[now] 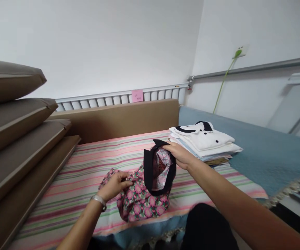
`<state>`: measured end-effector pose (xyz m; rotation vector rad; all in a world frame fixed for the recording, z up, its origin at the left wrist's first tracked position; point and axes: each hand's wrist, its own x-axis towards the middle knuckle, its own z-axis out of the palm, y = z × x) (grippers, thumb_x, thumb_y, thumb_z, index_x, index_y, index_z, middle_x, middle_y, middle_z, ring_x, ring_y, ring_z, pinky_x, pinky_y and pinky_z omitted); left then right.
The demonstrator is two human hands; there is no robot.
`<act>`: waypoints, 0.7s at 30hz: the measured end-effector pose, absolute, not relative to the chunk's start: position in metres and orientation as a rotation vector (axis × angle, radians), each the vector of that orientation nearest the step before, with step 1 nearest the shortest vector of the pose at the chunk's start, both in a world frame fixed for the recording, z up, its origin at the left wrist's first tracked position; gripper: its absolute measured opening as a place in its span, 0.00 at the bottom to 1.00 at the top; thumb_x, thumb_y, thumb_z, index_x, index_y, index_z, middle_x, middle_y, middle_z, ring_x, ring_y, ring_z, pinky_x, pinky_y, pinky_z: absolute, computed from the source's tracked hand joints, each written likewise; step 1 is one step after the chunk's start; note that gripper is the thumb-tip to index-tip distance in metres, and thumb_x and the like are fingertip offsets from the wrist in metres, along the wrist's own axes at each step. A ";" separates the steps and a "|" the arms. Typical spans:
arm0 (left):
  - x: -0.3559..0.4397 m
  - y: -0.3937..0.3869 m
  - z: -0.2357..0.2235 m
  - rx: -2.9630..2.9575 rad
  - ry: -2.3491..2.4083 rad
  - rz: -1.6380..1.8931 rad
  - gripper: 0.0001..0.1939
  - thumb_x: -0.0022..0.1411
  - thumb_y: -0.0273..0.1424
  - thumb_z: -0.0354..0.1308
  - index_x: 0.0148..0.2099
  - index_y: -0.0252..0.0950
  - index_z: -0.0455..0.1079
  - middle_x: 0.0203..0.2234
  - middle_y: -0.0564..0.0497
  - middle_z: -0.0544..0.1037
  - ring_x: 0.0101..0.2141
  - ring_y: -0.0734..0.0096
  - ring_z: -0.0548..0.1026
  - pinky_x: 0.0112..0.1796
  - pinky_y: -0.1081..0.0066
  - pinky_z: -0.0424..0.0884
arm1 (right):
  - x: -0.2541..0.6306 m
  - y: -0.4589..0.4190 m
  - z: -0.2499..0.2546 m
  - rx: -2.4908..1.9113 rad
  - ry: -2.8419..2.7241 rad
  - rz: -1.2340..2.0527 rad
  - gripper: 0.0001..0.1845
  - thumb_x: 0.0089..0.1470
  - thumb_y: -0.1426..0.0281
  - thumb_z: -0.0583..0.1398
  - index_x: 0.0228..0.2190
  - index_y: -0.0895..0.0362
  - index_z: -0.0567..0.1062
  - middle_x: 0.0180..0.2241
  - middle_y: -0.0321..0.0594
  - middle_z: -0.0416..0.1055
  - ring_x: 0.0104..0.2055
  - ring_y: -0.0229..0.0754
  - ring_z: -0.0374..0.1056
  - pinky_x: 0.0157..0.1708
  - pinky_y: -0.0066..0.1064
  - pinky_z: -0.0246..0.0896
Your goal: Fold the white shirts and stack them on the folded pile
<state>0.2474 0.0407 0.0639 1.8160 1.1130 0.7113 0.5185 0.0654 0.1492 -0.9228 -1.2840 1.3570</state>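
A pink floral shirt (143, 205) with a black collar lies bunched before me, its neck opening facing me and its patterned inside showing. My right hand (179, 154) grips the black collar (147, 170) at its upper right edge and holds it raised. On the other side, my left hand (114, 184), with a bracelet at the wrist, pinches the floral cloth left of the collar. Underneath is a striped sheet (79, 177). Beyond my right hand sits a stack of folded clothes, with a white shirt (204, 137) with black trim on top.
Thick brown cushions (17, 114) are piled at the left. Another long brown cushion (129, 118) stands against the white radiator (100, 101), under a pink note (137, 96). A blue cover (256, 146) spreads to the right, below a green cord (222, 85) and a pipe.
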 end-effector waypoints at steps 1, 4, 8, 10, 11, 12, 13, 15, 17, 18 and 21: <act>0.245 0.040 0.063 1.779 1.164 0.759 0.15 0.51 0.42 0.57 0.25 0.34 0.67 0.19 0.56 0.67 0.22 0.77 0.64 0.26 0.75 0.62 | 0.523 0.068 0.148 -0.946 -1.275 1.344 0.13 0.38 0.70 0.62 0.31 0.58 0.77 0.32 0.38 0.76 0.37 0.43 0.70 0.40 0.31 0.62; 0.233 0.040 0.081 1.643 1.328 0.987 0.18 0.54 0.45 0.52 0.24 0.36 0.63 0.13 0.61 0.55 0.16 0.80 0.53 0.18 0.77 0.50 | 0.534 0.080 0.143 -0.946 -1.279 1.393 0.14 0.41 0.67 0.63 0.33 0.58 0.76 0.35 0.41 0.76 0.39 0.44 0.70 0.42 0.34 0.63; 0.200 0.055 0.127 1.712 1.543 1.180 0.18 0.50 0.47 0.54 0.30 0.36 0.71 0.14 0.58 0.63 0.18 0.76 0.59 0.21 0.76 0.53 | 0.534 0.104 0.109 -0.921 -1.313 1.454 0.25 0.49 0.57 0.59 0.47 0.54 0.69 0.52 0.45 0.66 0.52 0.44 0.64 0.50 0.37 0.59; 0.177 0.066 0.134 1.758 1.685 1.144 0.17 0.44 0.45 0.60 0.28 0.36 0.74 0.18 0.54 0.72 0.23 0.70 0.66 0.25 0.75 0.58 | 0.527 0.111 0.075 -1.076 -1.357 1.388 0.31 0.50 0.54 0.57 0.53 0.53 0.62 0.57 0.46 0.58 0.55 0.44 0.60 0.51 0.39 0.57; 0.165 0.069 0.130 1.748 1.752 1.109 0.16 0.40 0.44 0.62 0.26 0.37 0.74 0.20 0.53 0.74 0.26 0.67 0.68 0.27 0.74 0.60 | 0.523 0.113 0.055 -1.162 -1.421 1.341 0.33 0.50 0.54 0.57 0.54 0.54 0.61 0.58 0.48 0.57 0.56 0.45 0.59 0.52 0.40 0.56; 0.153 0.070 0.122 1.720 1.803 1.070 0.14 0.37 0.43 0.63 0.24 0.37 0.74 0.20 0.52 0.76 0.28 0.64 0.70 0.29 0.73 0.62 | 0.518 0.112 0.035 -1.228 -1.501 1.294 0.34 0.49 0.54 0.57 0.54 0.56 0.62 0.58 0.49 0.57 0.56 0.46 0.59 0.52 0.40 0.55; 0.142 0.068 0.110 1.679 1.840 1.033 0.13 0.35 0.42 0.64 0.22 0.38 0.74 0.20 0.51 0.76 0.29 0.61 0.71 0.31 0.72 0.63 | 0.514 0.110 0.015 -1.267 -1.576 1.253 0.34 0.47 0.55 0.59 0.53 0.58 0.64 0.57 0.51 0.59 0.56 0.47 0.59 0.53 0.40 0.54; 0.126 0.056 0.081 1.596 1.877 0.970 0.14 0.33 0.43 0.63 0.19 0.38 0.73 0.17 0.51 0.75 0.28 0.60 0.71 0.31 0.70 0.64 | 0.505 0.103 -0.018 -1.302 -1.690 1.180 0.32 0.42 0.57 0.62 0.48 0.59 0.69 0.52 0.49 0.65 0.53 0.49 0.61 0.53 0.39 0.54; 0.117 0.035 0.051 1.540 1.886 0.930 0.16 0.33 0.46 0.62 0.18 0.37 0.71 0.15 0.51 0.74 0.25 0.61 0.71 0.29 0.69 0.65 | 0.499 0.095 -0.041 -1.326 -1.725 1.131 0.28 0.39 0.60 0.63 0.44 0.57 0.73 0.47 0.44 0.71 0.50 0.49 0.65 0.51 0.38 0.55; 0.114 0.024 0.037 1.496 1.881 0.922 0.18 0.33 0.47 0.62 0.18 0.37 0.71 0.15 0.52 0.73 0.24 0.62 0.71 0.27 0.69 0.64 | 0.496 0.092 -0.049 -1.355 -1.733 1.095 0.26 0.40 0.60 0.63 0.43 0.56 0.74 0.45 0.42 0.72 0.48 0.49 0.66 0.49 0.37 0.56; 0.110 -0.004 0.008 1.310 1.816 0.945 0.22 0.33 0.51 0.62 0.20 0.35 0.70 0.14 0.53 0.70 0.22 0.66 0.69 0.24 0.71 0.63 | 0.489 0.090 -0.059 -1.476 -1.687 0.993 0.20 0.41 0.59 0.60 0.36 0.56 0.77 0.40 0.42 0.75 0.44 0.49 0.68 0.44 0.36 0.59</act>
